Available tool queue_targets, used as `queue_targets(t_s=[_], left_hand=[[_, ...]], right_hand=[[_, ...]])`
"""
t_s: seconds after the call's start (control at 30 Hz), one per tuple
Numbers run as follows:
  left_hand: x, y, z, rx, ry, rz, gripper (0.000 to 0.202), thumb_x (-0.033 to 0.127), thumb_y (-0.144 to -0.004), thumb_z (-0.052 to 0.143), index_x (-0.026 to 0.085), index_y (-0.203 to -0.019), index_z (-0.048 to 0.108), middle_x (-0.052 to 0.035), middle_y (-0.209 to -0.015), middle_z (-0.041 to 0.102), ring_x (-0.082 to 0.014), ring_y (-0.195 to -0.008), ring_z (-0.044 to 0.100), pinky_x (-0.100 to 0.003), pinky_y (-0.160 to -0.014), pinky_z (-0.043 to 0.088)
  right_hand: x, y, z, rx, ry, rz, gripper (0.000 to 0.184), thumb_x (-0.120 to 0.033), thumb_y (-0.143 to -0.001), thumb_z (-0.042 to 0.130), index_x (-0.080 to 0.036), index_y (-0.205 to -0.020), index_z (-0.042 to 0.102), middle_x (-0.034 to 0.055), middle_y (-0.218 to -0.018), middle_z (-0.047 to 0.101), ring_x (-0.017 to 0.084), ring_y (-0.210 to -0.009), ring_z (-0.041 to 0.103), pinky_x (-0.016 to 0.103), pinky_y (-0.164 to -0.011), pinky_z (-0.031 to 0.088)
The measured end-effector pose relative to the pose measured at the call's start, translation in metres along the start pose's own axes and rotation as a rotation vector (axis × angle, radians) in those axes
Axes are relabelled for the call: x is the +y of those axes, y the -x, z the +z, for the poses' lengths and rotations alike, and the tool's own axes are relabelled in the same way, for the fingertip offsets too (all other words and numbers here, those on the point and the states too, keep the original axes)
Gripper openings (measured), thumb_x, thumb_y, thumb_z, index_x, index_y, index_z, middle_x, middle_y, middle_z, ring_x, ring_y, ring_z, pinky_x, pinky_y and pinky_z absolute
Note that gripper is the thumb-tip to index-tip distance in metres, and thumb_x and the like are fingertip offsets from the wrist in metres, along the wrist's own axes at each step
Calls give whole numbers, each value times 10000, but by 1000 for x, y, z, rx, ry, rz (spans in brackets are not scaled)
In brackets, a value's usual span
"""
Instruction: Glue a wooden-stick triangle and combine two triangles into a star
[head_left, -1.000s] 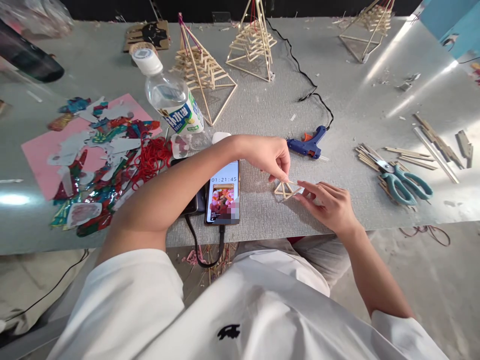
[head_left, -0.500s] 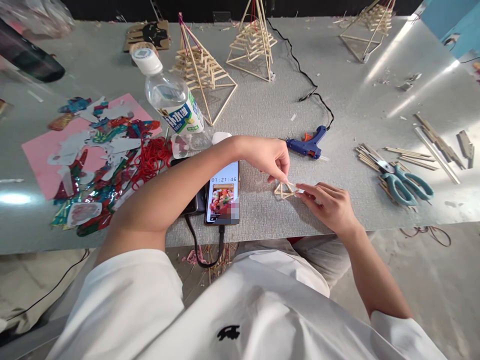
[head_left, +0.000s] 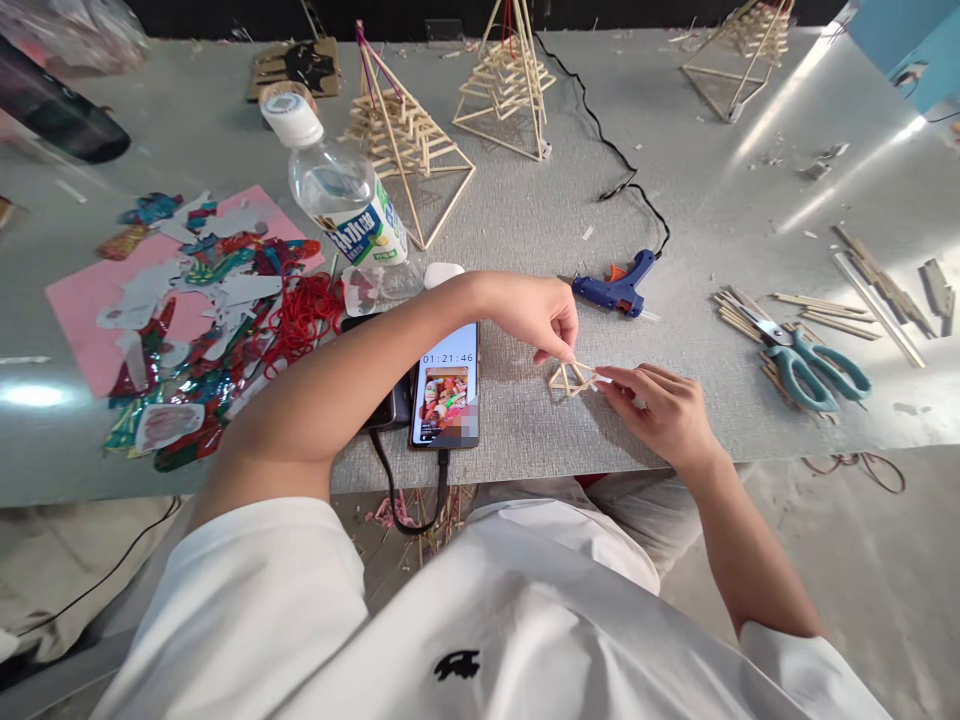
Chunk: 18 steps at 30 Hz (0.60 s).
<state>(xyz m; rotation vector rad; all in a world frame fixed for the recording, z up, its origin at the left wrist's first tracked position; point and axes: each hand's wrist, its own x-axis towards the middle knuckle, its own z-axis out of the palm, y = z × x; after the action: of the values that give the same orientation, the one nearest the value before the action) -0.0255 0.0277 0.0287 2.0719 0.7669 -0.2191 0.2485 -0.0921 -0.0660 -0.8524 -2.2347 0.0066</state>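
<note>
A small frame of short wooden sticks (head_left: 568, 383) rests on the table in front of me. From above, my left hand (head_left: 546, 315) pinches its top, thumb and index finger closed together. My right hand (head_left: 660, 410) is at the frame's right side, its fingertips pinched around a small pale piece that touches or nearly touches the frame. That piece is too small and covered to name. Just beyond the hands lies a blue hot glue gun (head_left: 611, 288) with an orange trigger. My left forearm passes over a phone (head_left: 444, 395) showing a timer.
Scissors (head_left: 814, 370) lie on loose sticks at right. Taller stick pyramids (head_left: 409, 140) stand at the back near a plastic bottle (head_left: 349, 205). Red string (head_left: 304, 315) and coloured scraps cover pink paper (head_left: 82, 310) at left. The glue gun's black cord (head_left: 600, 130) runs backward.
My right fingertips have shifted very slightly, and less of the white piece shows between them. The left hand keeps its pinch; the frame stays in place.
</note>
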Motion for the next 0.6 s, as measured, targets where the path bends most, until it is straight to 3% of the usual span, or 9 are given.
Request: queue_targets(t_s=[0.23,0.4,0.6], left_hand=[[5,1,-1,-3,-25,-64,297,463,-910,732,194,-880,856,-40,-786,844,-149,-685,612,-325,-689,369],[6,1,-1,-21,-26,-73,279,442,-908,719,194,-883,843,-43,-792,846,-156,-696,619,-324,-700,381],[6,1,0,-47,-21,-82,280,459,-910,716,205,-867,827,-39,-791,848,-153,-695,624,-320,-704,381]], right_hand=[[-2,-1,-2,-41,7,-30,191,-146,-1132,766,-267,-1269,823,18,-1028,920,164,-821,818,294,-670,574],[-3,-2,-5,-71,120,-128,237,-119,-1136,764,-240,-1337,800,16,-1048,915,160,-835,791,303,-675,555],[-3,-2,-5,-95,202,-149,212,-143,-1141,768,-255,-1308,836,18,-1053,909,159,-856,779,300,-684,532]])
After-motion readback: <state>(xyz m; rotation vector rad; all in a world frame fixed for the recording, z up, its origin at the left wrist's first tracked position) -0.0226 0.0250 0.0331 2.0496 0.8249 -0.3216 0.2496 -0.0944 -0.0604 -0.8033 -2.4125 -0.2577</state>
